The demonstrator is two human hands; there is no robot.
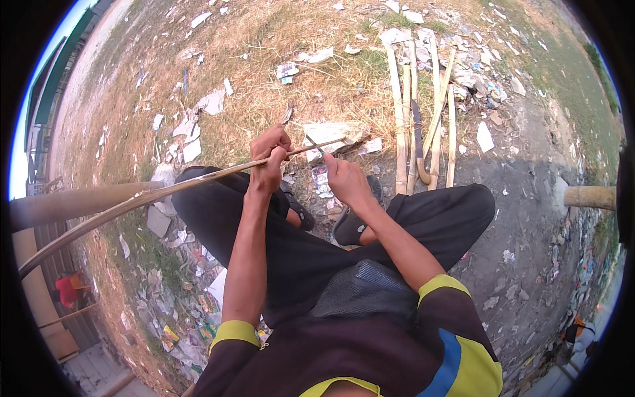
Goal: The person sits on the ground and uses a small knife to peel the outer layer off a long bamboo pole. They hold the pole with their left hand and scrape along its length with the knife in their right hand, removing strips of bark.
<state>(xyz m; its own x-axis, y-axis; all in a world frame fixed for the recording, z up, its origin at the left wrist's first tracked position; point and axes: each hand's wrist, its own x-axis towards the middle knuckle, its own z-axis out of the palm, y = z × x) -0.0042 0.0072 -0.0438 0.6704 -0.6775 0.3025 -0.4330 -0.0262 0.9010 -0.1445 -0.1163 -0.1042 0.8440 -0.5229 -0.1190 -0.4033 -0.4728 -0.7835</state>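
Observation:
My left hand [268, 159] is closed around a long split wooden stick [142, 196], probably bamboo. The stick runs from the far left edge, over my left knee, to a thin end in front of me. In my right hand [347, 180] is a small knife [321, 151] with what looks like a green handle. Its narrow blade points up and left and crosses the stick near the thin end; whether it touches the wood, I cannot tell. Both hands are above the ground between my bent knees, ahead of my dark sandals [349, 227].
Several split bamboo lengths [399, 126] lie ahead to the right, with a dark hooked stick [417, 142] among them. Thick pole ends show at the left [79, 204] and right [589, 197]. Paper scraps [211, 102] and litter cover the dry grass. A grey mesh cloth [364, 291] rests on my lap.

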